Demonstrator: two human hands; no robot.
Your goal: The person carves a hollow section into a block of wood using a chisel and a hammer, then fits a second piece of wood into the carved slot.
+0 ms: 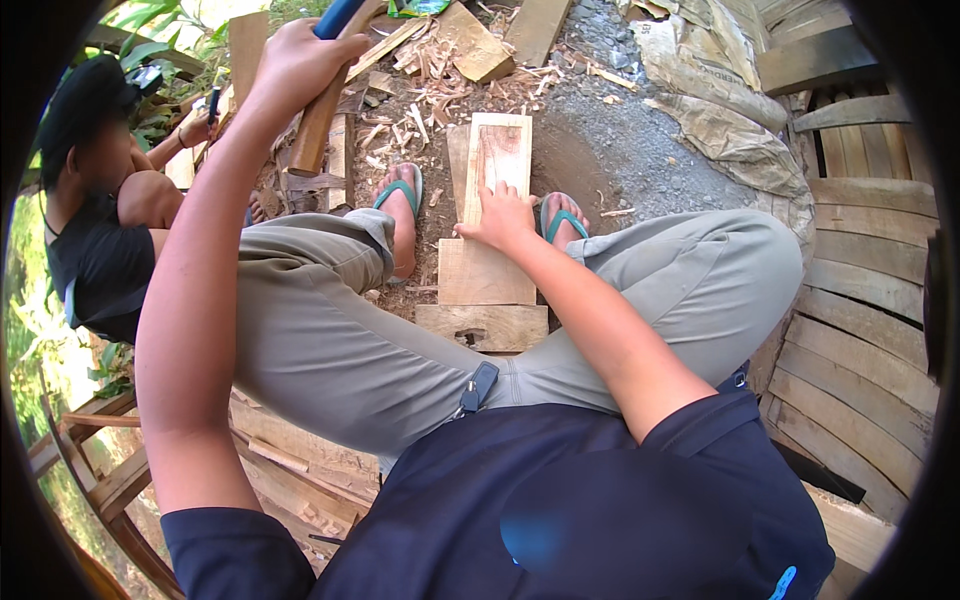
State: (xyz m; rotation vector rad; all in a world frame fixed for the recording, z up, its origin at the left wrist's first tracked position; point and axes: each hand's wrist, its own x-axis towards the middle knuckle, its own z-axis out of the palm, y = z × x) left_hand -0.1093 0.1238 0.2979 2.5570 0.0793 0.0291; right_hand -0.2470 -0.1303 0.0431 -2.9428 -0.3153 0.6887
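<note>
My hands are apart. My left hand (305,65) is raised, its fingers closed around a blue bar (338,18) that projects above the fist. A brown wooden bar (320,130) runs down beside the same hand; whether the two bars form one piece, I cannot tell.

My right hand (503,218) lies spread on the near end of the framed board (500,150), fingers pointing away from me and thumb out at the left edge. This board sits on the ground between my feet, its raised border surrounding a recessed face. On the near side of it I note a pale board (487,275), and nearer still a wooden block (515,325) with a dark hole.

Green sandals (412,190) are on my feet. Wood shavings (440,95) litter the ground ahead; gravel (640,140) lies to the right, beside a crumpled sack (700,60). A slatted wooden bench (865,260) stands at far right. At left, a person in black (105,235) sits low, one hand holding a slim dark object (213,103).
</note>
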